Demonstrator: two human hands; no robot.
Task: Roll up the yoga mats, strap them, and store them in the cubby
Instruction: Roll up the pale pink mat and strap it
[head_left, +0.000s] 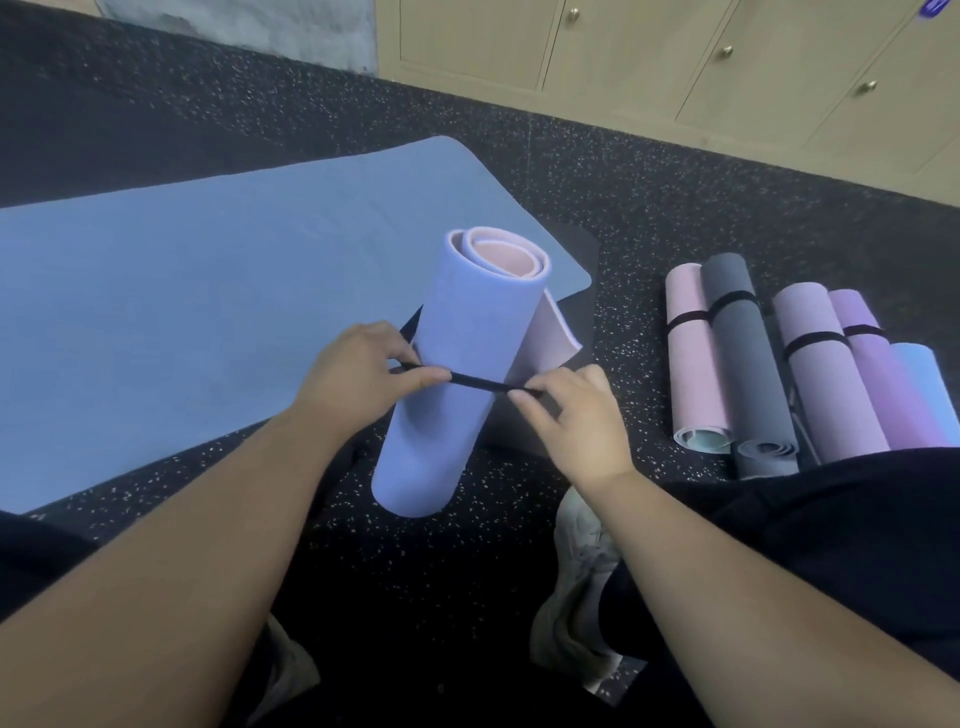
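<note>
While the purple rolled mat (457, 364) leans up from the floor (467, 561), long way pointing away from the person, a black strap (480, 383) runs across its middle. The left hand (358, 371) pinches one strap end, the right hand (576, 415) the other, one on each side.

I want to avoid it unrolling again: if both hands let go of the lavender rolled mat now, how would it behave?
The lavender rolled mat would probably loosen: its outer flap already stands away and the black strap looks unfastened, pinched by the left hand and right hand. Being round, it may roll.
</note>
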